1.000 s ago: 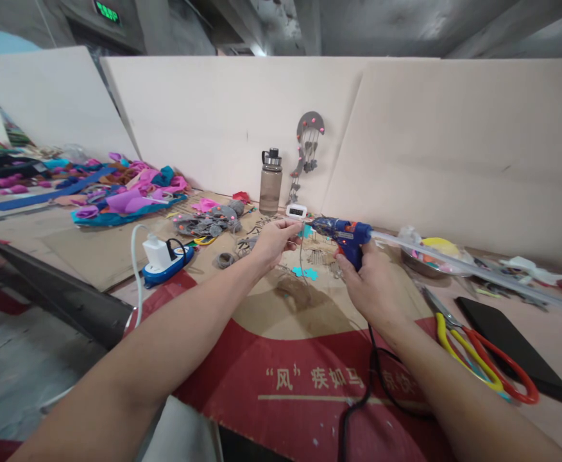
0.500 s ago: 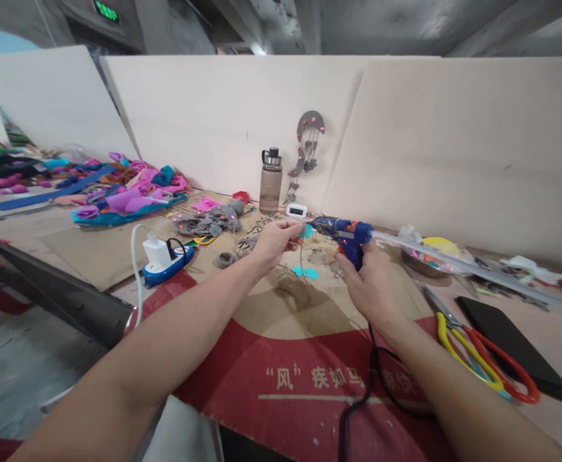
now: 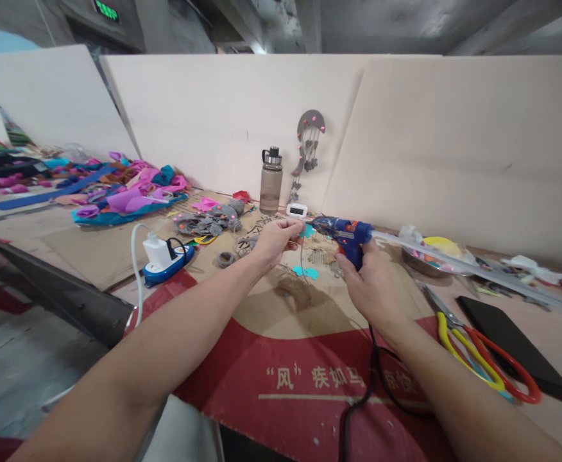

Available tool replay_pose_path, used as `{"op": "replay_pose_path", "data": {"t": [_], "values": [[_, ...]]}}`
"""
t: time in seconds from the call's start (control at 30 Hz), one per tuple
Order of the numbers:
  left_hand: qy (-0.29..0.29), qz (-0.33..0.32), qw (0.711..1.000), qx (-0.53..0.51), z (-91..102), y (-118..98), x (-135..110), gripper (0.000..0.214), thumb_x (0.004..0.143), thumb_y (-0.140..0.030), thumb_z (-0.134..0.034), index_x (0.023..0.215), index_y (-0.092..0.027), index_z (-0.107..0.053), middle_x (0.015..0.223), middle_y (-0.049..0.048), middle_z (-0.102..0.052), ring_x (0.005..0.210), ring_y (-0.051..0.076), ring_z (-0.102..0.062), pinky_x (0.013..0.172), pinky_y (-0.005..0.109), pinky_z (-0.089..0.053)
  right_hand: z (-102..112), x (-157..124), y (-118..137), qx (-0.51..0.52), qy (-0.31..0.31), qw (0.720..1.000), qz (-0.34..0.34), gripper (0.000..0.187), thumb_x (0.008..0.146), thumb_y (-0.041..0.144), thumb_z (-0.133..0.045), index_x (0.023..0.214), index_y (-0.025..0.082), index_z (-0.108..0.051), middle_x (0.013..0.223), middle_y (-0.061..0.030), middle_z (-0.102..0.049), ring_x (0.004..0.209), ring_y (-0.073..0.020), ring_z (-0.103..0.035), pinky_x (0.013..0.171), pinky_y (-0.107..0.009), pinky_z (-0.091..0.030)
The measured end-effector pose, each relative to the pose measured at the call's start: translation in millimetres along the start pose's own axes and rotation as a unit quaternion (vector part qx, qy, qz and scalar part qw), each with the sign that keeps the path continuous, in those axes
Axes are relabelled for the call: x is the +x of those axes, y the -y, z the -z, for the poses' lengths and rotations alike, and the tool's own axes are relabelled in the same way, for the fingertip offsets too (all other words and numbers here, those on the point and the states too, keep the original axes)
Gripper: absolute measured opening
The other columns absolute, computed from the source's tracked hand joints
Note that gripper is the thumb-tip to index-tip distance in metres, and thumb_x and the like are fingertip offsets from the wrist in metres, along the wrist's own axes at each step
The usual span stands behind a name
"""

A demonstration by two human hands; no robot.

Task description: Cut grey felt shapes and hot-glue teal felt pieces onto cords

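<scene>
Head view: blue glue gun (image 3: 341, 230) at centre, above cardboard (image 3: 271, 314); right hand (image 3: 372, 279) wrapped around its grip, tip just beside left hand (image 3: 277, 242), whose thumb and fingers pinch together on thin grey cord (image 3: 301, 258), hanging down. Turquoise cutout (image 3: 305, 273) lies below. Bottle (image 3: 271, 189) stands far; scissors (image 3: 483, 359) near right; blue power strip (image 3: 170, 268) left.

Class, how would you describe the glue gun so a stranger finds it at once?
Start at the red-and-tan cardboard. Above it, the right hand grips the glue gun. The socket block at left is blue too, but only the gun trails a long clear stick.
</scene>
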State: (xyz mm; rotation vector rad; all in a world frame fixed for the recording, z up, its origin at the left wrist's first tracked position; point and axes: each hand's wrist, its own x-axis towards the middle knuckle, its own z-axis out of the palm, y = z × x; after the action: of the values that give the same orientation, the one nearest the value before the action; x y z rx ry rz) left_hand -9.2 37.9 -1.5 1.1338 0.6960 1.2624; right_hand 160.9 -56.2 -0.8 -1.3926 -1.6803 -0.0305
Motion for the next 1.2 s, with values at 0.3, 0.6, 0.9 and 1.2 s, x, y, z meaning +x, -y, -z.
{"op": "replay_pose_path", "data": {"t": [0.3, 0.6, 0.9, 1.2], "values": [[0.005, -0.007, 1.000, 0.002, 1.6, 1.2, 0.5, 0.022, 0.070, -0.028, -0.077, 0.070, -0.012, -0.062, 0.060, -0.0014, -0.057, 0.048, 0.005, -0.052, 0.043, 0.017, -0.033, 1.3, -0.6, 1.9, -0.004, 0.000, 1.000, -0.015, 0.038, 0.088, 0.034, -0.051, 0.123, 0.020, -0.052, 0.101, -0.0130, -0.069, 0.086, -0.0305, -0.066, 0.074, -0.043, -0.050], [-0.022, -0.011, 0.999, -0.022, 5.1, 2.6, 4.9, 0.022, 0.068, -0.027, -0.076, 0.074, -0.012, -0.060, 0.060, -0.0030, -0.056, 0.048, 0.005, -0.053, 0.041, 0.016, -0.035, -1.9, 0.4, -1.1, 0.036, -0.005, 0.999, -0.015, 0.031, 0.085, 0.031, -0.054, 0.114, 0.023, -0.053, 0.101, -0.0115, -0.068, 0.086, -0.0285, -0.064, 0.075, -0.042, -0.050], [-0.048, -0.009, 0.999, -0.021, 5.6, 0.3, 4.8, 0.018, 0.071, -0.023, -0.073, 0.075, -0.014, -0.057, 0.062, -0.0030, -0.057, 0.048, 0.004, -0.053, 0.042, 0.016, -0.036, 1.0, 10.7, -12.5, 0.370, 0.039, 0.888, -0.271, 0.019, 0.075, 0.026, -0.062, 0.089, 0.023, -0.050, 0.077, -0.0014, -0.063, 0.050, -0.0106, -0.049, 0.044, -0.024, -0.041], [-0.053, -0.174, 0.964, 0.194, -0.6, 3.3, -0.4, 0.009, 0.077, -0.023, -0.064, 0.076, -0.014, -0.063, 0.065, -0.0031, -0.058, 0.054, 0.005, -0.047, 0.052, 0.019, -0.035, -8.7, 12.9, -63.0, -0.034, 0.145, 0.961, -0.232, 0.021, 0.072, 0.034, -0.063, 0.060, 0.023, -0.049, 0.060, -0.0056, -0.057, 0.059, -0.0215, -0.055, 0.055, -0.035, -0.044]]}}
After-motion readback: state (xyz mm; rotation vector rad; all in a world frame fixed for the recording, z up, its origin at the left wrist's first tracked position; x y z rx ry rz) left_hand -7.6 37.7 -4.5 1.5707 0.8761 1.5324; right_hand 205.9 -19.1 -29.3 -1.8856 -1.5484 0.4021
